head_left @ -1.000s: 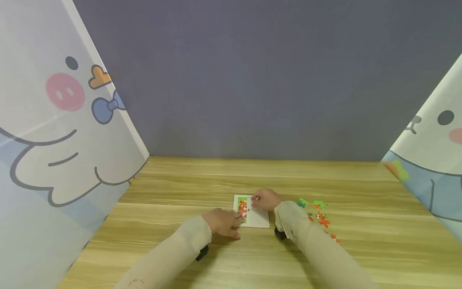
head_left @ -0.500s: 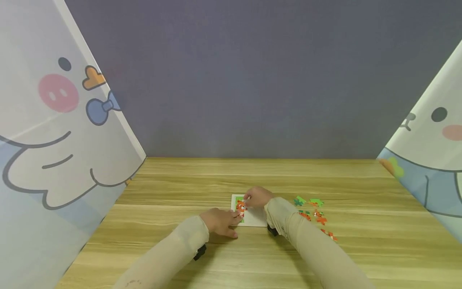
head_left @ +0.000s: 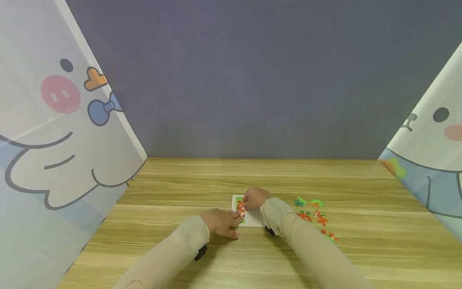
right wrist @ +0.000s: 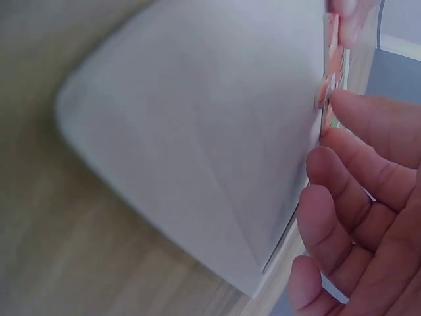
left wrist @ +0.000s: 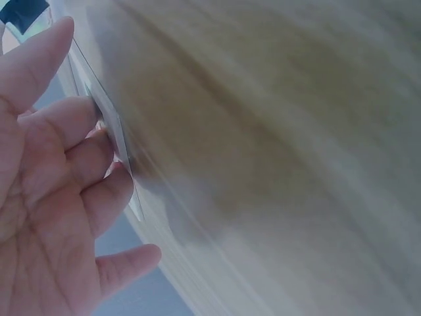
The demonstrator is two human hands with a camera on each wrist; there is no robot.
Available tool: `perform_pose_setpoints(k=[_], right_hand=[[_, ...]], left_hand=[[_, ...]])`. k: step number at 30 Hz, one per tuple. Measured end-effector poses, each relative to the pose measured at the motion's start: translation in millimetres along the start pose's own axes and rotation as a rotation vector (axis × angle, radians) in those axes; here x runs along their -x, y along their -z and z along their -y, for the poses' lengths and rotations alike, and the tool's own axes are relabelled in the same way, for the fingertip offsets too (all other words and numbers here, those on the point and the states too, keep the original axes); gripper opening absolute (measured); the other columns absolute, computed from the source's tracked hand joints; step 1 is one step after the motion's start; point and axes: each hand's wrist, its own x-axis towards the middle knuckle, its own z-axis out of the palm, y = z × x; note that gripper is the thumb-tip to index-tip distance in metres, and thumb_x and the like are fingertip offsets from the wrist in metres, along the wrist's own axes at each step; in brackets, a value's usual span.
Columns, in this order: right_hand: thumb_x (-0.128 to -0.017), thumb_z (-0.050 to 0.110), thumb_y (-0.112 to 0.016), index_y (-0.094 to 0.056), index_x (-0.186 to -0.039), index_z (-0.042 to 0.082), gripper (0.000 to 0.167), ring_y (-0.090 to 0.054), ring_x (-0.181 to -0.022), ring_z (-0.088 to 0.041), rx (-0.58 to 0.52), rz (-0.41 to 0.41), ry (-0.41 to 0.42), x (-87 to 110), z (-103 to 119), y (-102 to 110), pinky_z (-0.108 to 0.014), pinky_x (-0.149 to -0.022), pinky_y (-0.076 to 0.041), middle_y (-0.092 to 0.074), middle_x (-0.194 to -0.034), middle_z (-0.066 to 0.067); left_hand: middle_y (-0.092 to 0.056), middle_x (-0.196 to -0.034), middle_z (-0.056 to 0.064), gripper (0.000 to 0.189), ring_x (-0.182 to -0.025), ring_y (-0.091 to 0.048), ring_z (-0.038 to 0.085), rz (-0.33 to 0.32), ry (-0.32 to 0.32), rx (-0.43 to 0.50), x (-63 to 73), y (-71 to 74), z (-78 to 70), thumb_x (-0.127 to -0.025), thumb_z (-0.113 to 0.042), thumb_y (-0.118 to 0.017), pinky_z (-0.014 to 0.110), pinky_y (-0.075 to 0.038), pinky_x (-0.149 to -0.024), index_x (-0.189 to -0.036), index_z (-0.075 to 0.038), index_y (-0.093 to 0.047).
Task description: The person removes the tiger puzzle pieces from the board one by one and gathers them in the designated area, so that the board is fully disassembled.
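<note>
On one white board [head_left: 254, 219], the left hand [head_left: 220, 222] rests spread, the right hand [head_left: 257, 198] pinching one orange piece [right wrist: 321, 94]

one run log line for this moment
left hand: on white board; right hand: at joined pieces, grip unclear; loose pieces: on table, right of board

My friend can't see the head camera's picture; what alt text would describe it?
A person's left hand rests on an orange-and-green picture strip on a white board; the right hand is at the strip's right side. Loose puzzle pieces lie to the right on a wooden table.
</note>
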Motion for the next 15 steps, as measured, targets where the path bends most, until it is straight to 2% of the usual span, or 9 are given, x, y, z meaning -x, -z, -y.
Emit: perform_pose_setpoints(k=[5, 9, 15], right_hand=[[-0.089, 0.015, -0.075, -0.077, -0.099, 0.008, 0.013, -0.066, -0.101, -0.023, -0.032, 0.006, -0.016, -0.3, 1.1, -0.5, -0.039, -0.089, -0.053, -0.073, -0.11, -0.006], [-0.088, 0.011, -0.075, -0.076, -0.097, 0.004, 0.012, -0.064, -0.092, -0.019, -0.118, -0.007, -0.048, -0.1, 0.7, -1.2, -0.035, -0.085, -0.053, -0.072, -0.103, -0.007], [-0.083, 0.005, -0.075, -0.077, -0.09, 0.002, 0.007, -0.058, -0.075, -0.014, -0.257, -0.067, -0.119, -1.2, 0.1, -5.8, -0.026, -0.07, -0.049, -0.071, -0.088, -0.003]], left_hand=[[-0.032, -0.16, -0.011, 0.064, -0.143, -0.036, 0.011, 0.001, 0.007, 0.009, -0.2, -0.2, -0.1, -0.097, -0.052, -0.057, 0.031, -0.044, -0.104, -0.155, -0.029, -0.039], [-0.032, -0.16, -0.011, 0.065, -0.143, -0.037, 0.012, 0.002, 0.009, 0.024, -0.5, 0.2, 0.0, -0.097, -0.052, -0.058, 0.032, -0.043, -0.106, -0.155, -0.029, -0.039], [-0.031, -0.16, -0.011, 0.065, -0.142, -0.038, 0.013, 0.01, 0.015, 0.019, -1.3, 1.9, -0.1, -0.097, -0.053, -0.058, 0.031, -0.047, -0.101, -0.155, -0.029, -0.039]])
